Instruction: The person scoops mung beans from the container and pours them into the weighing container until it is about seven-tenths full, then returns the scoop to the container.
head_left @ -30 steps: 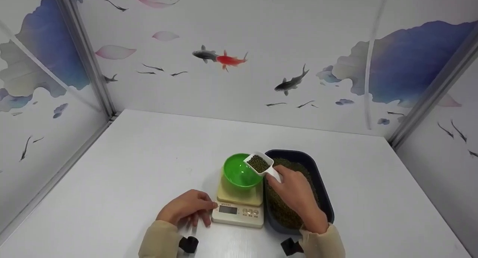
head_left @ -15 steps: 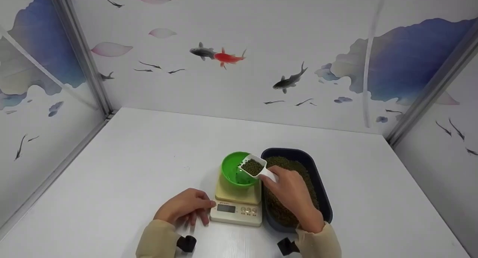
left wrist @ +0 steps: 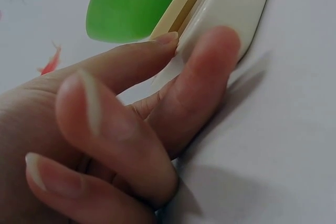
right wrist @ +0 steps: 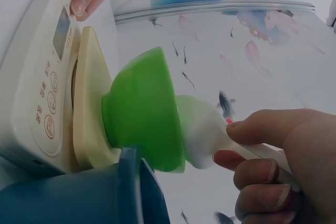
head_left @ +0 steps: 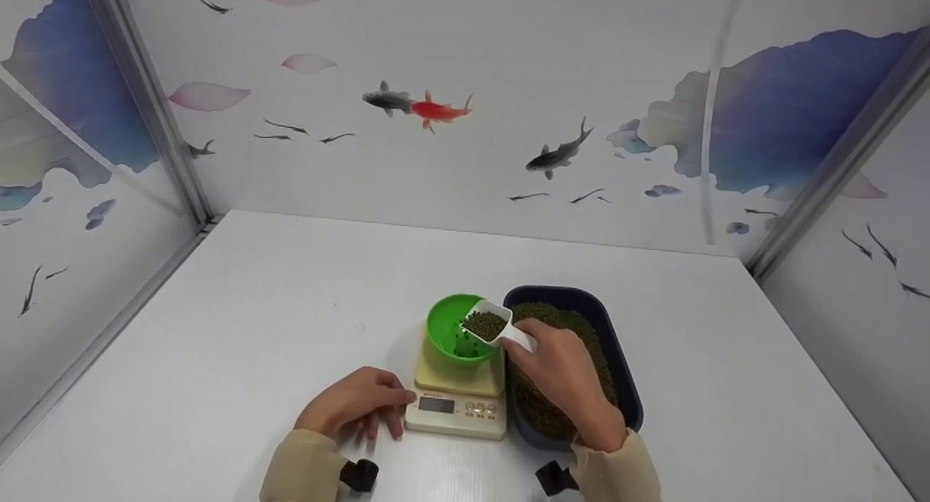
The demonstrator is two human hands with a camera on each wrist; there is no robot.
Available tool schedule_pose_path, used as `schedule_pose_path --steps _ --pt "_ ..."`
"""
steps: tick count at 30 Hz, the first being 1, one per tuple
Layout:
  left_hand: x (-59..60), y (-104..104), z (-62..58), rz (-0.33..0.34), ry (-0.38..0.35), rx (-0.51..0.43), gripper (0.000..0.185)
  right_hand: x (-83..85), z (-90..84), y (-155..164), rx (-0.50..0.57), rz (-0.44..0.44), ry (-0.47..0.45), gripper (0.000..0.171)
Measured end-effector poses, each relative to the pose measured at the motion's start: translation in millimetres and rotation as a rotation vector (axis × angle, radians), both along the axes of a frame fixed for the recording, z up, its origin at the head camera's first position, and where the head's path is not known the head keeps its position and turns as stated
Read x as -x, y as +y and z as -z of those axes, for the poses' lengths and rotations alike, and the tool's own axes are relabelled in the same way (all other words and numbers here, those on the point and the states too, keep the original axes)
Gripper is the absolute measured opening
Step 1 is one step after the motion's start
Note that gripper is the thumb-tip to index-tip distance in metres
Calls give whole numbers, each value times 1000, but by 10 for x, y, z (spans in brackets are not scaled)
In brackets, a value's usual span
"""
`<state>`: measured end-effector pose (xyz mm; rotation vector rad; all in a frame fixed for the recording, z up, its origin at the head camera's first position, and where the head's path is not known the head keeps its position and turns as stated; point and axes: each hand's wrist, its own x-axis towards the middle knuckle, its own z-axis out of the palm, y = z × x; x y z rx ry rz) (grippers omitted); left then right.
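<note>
My right hand [head_left: 563, 364] grips the handle of a white scoop [head_left: 520, 338], heaped with small dark-green mung beans [head_left: 485, 326]. The scoop tilts over the right rim of a green bowl [head_left: 445, 329], and some beans are down in the bowl. That bowl sits on the cream platform of a kitchen scale [head_left: 455, 424]. Beside the scale's left front corner, my left hand [head_left: 354, 400] rests with loosely bent fingers. A fingertip touches the scale's edge in the left wrist view, where the hand [left wrist: 131, 124] holds nothing. From the right wrist side, the bowl [right wrist: 142, 111] hides part of the scoop [right wrist: 207, 137].
A dark blue tub [head_left: 631, 386] full of the same beans stands close against the scale's right side, partly under my right forearm. White panels [head_left: 436, 168] painted with fish and petals enclose the white table [head_left: 290, 284] at the back and sides.
My right hand has shifted the scoop slightly left and tipped it over the bowl. Beans now lie in the bowl, which looked bare before. My left hand keeps its place by the scale.
</note>
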<state>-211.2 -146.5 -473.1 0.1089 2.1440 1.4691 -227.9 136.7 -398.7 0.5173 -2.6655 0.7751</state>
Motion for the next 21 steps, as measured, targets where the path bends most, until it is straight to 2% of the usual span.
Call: schedule_pose_path --steps 21 --pt "15 -6 24 6 -9 -2 36 -39 -24 -24 -17 -22 64 28"
